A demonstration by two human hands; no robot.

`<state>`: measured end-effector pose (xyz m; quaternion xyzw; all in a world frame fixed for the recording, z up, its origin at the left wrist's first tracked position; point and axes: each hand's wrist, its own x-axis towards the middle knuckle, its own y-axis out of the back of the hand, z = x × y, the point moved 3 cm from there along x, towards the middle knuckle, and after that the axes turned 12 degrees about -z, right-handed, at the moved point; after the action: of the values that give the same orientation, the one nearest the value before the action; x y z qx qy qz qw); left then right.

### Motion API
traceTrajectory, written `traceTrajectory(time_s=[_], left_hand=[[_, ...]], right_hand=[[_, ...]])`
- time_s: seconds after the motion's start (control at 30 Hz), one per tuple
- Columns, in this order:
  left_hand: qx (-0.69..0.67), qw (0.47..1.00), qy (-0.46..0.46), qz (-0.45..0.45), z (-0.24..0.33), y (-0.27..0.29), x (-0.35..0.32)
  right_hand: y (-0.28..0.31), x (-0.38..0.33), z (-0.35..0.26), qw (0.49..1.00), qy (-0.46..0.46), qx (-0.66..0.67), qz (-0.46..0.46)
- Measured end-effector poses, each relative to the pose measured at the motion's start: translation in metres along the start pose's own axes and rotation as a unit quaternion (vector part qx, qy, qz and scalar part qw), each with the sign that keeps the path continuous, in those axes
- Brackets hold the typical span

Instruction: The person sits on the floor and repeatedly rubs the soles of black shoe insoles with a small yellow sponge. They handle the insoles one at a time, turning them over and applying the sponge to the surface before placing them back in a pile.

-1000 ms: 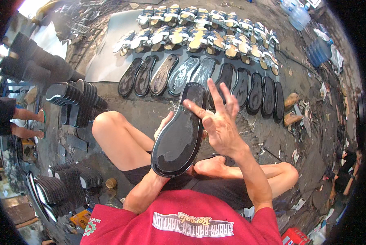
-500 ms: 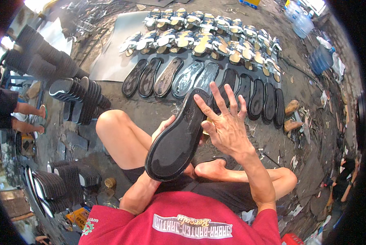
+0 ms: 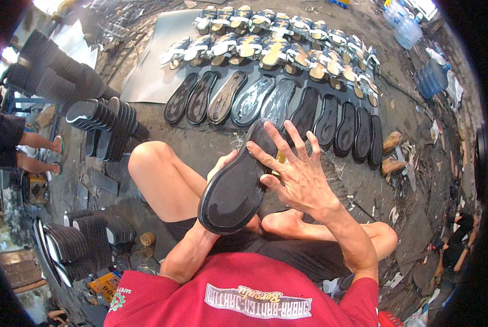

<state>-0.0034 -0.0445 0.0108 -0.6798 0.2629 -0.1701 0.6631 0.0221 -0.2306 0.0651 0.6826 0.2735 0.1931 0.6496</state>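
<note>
Glossy black, the held sole (image 3: 226, 197) is lying tilted above the dark shorts (image 3: 285, 255), broad end toward the body. The left hand (image 3: 222, 163) is grasping it from beneath, thumb along one edge; the right hand (image 3: 300, 182) is spreading its fingers over the narrower end, gripping nothing. It is probably weighing little and flexing slightly; the shiny face is looking slick, so edges are offering surer purchase. Beyond, more soles (image 3: 279, 99) are lying in a row, with strapped sandals (image 3: 273, 53) standing farther off.

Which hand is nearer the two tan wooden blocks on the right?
Right: the right hand is left of the blocks, spread over the glossy black shoe sole; the left hand is farther left, supporting that sole.
</note>
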Motion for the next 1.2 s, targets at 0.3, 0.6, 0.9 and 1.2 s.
traceTrajectory(time_s=[0.3, 0.6, 0.9, 1.2], left_hand=[[0.082, 0.989, -0.063, 0.105, 0.003, 0.01, -0.004], [0.072, 0.994, 0.057, -0.058, 0.007, 0.004, 0.0], [0.071, 0.997, -0.017, 0.021, -0.004, -0.015, 0.005], [0.216, 0.969, -0.078, 0.088, -0.012, -0.008, -0.002]], right_hand=[[0.0, 0.0, -0.005, 1.0, 0.017, -0.001, 0.001], [0.001, -0.002, -0.024, 0.999, 0.032, 0.02, 0.007], [0.011, -0.007, -0.037, 0.998, 0.052, 0.038, -0.003], [0.018, -0.01, -0.048, 0.992, 0.088, 0.092, -0.011]])
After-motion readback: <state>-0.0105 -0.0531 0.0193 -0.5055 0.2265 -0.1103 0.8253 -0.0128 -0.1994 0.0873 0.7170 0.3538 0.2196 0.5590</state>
